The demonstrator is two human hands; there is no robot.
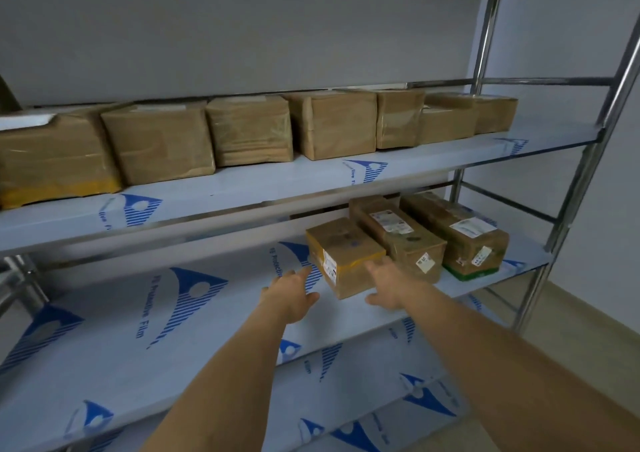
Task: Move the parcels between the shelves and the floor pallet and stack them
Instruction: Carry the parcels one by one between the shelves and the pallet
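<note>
A small brown parcel (344, 256) with yellow tape and a white label sits on the middle shelf (145, 327). My left hand (292, 295) is spread just left of it, fingertips close to its left face. My right hand (386, 287) is spread at its front right corner, fingers near or touching the box. Neither hand grips it. Two longer parcels lie to the right of it: one with white labels (398, 235), and one with a green base (457, 231).
The upper shelf (242, 185) carries a row of several taped brown parcels (249, 129). Steel uprights (588, 160) stand at the right end. A lower shelf (363, 375) with blue-printed film shows below. The pale floor (571, 316) is at the lower right.
</note>
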